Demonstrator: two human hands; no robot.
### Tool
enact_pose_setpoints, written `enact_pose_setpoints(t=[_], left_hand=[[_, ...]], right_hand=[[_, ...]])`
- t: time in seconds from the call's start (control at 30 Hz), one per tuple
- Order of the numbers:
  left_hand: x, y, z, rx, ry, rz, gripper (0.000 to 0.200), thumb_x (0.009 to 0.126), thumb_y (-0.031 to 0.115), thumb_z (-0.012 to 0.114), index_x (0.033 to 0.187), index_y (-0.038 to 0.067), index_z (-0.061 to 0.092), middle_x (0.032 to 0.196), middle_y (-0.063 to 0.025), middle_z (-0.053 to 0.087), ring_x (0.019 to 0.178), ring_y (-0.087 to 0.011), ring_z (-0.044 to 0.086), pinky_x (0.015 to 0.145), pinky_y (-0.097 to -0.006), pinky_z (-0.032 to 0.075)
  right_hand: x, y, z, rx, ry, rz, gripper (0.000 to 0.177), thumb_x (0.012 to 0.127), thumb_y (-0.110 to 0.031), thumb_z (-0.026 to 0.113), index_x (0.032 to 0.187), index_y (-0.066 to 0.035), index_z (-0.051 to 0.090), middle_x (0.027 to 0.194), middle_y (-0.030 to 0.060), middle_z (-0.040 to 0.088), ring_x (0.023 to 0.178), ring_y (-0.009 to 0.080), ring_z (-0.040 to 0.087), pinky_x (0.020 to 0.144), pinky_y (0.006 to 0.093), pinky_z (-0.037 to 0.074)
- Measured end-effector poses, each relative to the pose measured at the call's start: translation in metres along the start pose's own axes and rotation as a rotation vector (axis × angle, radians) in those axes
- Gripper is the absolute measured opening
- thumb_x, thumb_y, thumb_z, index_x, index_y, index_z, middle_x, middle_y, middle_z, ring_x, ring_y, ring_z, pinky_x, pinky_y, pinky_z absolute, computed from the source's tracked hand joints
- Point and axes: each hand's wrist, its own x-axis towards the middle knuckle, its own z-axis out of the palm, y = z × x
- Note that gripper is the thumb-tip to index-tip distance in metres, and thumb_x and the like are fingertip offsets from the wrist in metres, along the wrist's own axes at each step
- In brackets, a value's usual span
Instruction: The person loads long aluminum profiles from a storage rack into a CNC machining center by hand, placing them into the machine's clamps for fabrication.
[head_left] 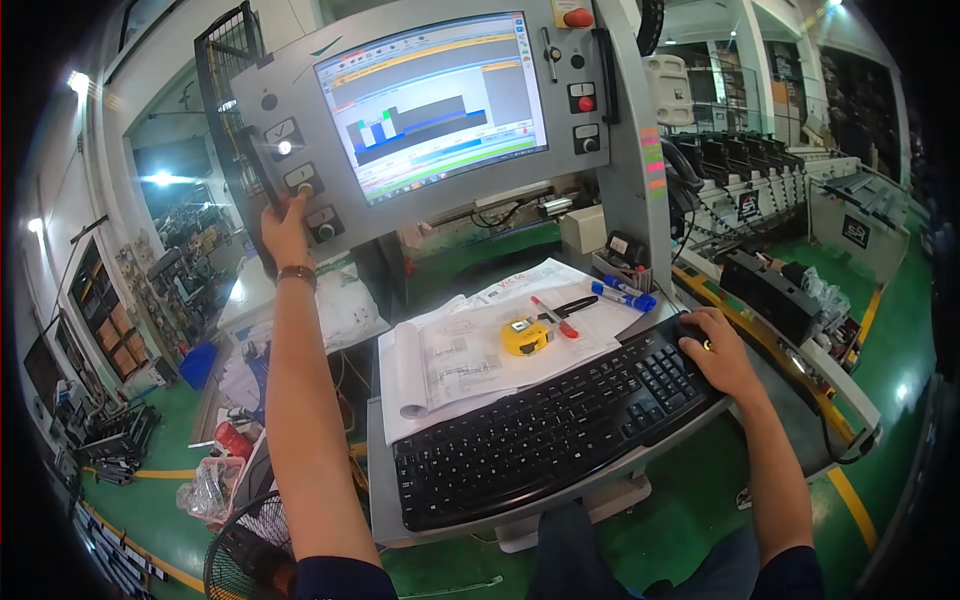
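Note:
My left hand [286,228] is raised to the lower left of the control panel [245,95], its fingers at a panel button [299,181]. My right hand [718,352] rests at the right end of the black keyboard [540,420], curled over a dark mouse [690,333] that it mostly hides. A lit screen [430,105] shows a grey and blue diagram. Behind the keyboard, a yellow tape measure [527,337] lies on printed drawings [460,355], next to a red pen [555,317] and a black pen [577,307]. Blue markers [625,292] are at the papers' right edge.
A red stop knob [578,18] tops the panel. Machinery with a yellow-edged rail [830,415] stands on the right. A black fan [250,555] and a red item [233,440] are at lower left, above the green floor [170,510].

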Motion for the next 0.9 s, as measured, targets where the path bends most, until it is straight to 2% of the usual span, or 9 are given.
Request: enact_pose_setpoints(t=[0.07, 0.17, 0.27, 0.3, 0.4, 0.53, 0.63, 0.73, 0.9], left_hand=[[0.005, -0.014, -0.004, 0.113, 0.026, 0.019, 0.044, 0.079, 0.014, 0.081, 0.115, -0.002, 0.062, 0.104, -0.0070, 0.063, 0.098, -0.0201, 0.062, 0.087, -0.0328, 0.050], [0.000, -0.039, -0.015, 0.420, 0.027, 0.015, 0.053, 0.079, 0.010, 0.079, 0.124, -0.003, 0.055, 0.113, -0.0101, 0.061, 0.104, -0.0236, 0.063, 0.092, -0.0353, 0.049], [-0.012, -0.066, -0.017, 0.323, -0.045, 0.303, 0.065, 0.078, 0.009, 0.079, 0.133, -0.004, 0.047, 0.122, -0.0135, 0.056, 0.111, -0.0256, 0.062, 0.095, -0.0363, 0.049], [-0.015, -0.058, -0.019, 0.205, -0.150, 0.181, 0.074, 0.077, 0.009, 0.079, 0.139, -0.004, 0.039, 0.127, -0.0161, 0.052, 0.116, -0.0268, 0.060, 0.097, -0.0365, 0.049], [-0.025, -0.043, -0.019, 0.332, -0.156, 0.234, 0.074, 0.078, 0.009, 0.079, 0.139, -0.004, 0.039, 0.129, -0.0173, 0.051, 0.118, -0.0267, 0.059, 0.098, -0.0364, 0.049], [-0.027, -0.043, -0.019, 0.351, -0.129, 0.205, 0.079, 0.077, 0.010, 0.080, 0.142, -0.003, 0.037, 0.132, -0.0174, 0.050, 0.118, -0.0262, 0.059, 0.099, -0.0361, 0.049], [-0.034, -0.036, -0.016, 0.339, -0.117, 0.225, 0.070, 0.079, 0.011, 0.081, 0.136, 0.005, 0.041, 0.123, -0.0144, 0.057, 0.112, -0.0241, 0.061, 0.097, -0.0353, 0.050], [-0.026, -0.045, -0.020, 0.312, -0.162, 0.216, 0.082, 0.077, 0.009, 0.080, 0.145, -0.002, 0.034, 0.132, -0.0174, 0.049, 0.116, -0.0265, 0.060, 0.099, -0.0360, 0.049], [-0.026, -0.046, -0.021, 0.358, -0.148, 0.202, 0.083, 0.077, 0.010, 0.080, 0.145, -0.002, 0.034, 0.132, -0.0175, 0.049, 0.116, -0.0264, 0.060, 0.099, -0.0363, 0.049]], right_hand=[[-0.001, 0.001, -0.001, 0.006, -0.004, 0.004, 0.040, 0.085, -0.024, 0.067, 0.119, -0.004, 0.065, 0.127, 0.0160, 0.058, 0.118, 0.0344, 0.059, 0.101, 0.0395, 0.046], [0.000, -0.008, -0.005, 0.037, -0.021, 0.016, 0.042, 0.084, -0.022, 0.067, 0.121, -0.003, 0.063, 0.126, 0.0161, 0.058, 0.118, 0.0342, 0.059, 0.101, 0.0391, 0.046], [0.001, -0.007, -0.006, 0.042, -0.011, 0.006, 0.045, 0.083, -0.021, 0.066, 0.122, -0.001, 0.061, 0.125, 0.0162, 0.058, 0.117, 0.0340, 0.059, 0.101, 0.0388, 0.046], [0.001, -0.002, -0.003, 0.026, 0.003, -0.009, 0.045, 0.082, -0.021, 0.066, 0.123, -0.001, 0.061, 0.125, 0.0162, 0.058, 0.117, 0.0340, 0.059, 0.101, 0.0387, 0.046], [-0.001, -0.001, -0.003, 0.022, 0.004, 0.010, 0.045, 0.082, -0.020, 0.066, 0.123, -0.001, 0.061, 0.125, 0.0165, 0.058, 0.117, 0.0338, 0.059, 0.101, 0.0385, 0.046], [0.000, -0.007, -0.004, 0.026, 0.007, 0.040, 0.045, 0.082, -0.020, 0.065, 0.123, 0.000, 0.061, 0.125, 0.0168, 0.058, 0.117, 0.0336, 0.059, 0.101, 0.0385, 0.046], [0.000, -0.005, -0.003, 0.024, 0.008, 0.031, 0.045, 0.082, -0.020, 0.065, 0.123, 0.000, 0.060, 0.126, 0.0167, 0.058, 0.118, 0.0334, 0.059, 0.101, 0.0384, 0.045], [0.000, -0.002, -0.002, 0.028, 0.009, 0.033, 0.045, 0.083, -0.020, 0.065, 0.123, 0.000, 0.061, 0.126, 0.0166, 0.058, 0.117, 0.0334, 0.059, 0.102, 0.0381, 0.045], [0.000, -0.003, -0.001, 0.037, 0.013, 0.042, 0.046, 0.082, -0.021, 0.065, 0.122, 0.000, 0.061, 0.126, 0.0165, 0.058, 0.118, 0.0332, 0.058, 0.102, 0.0382, 0.045]])
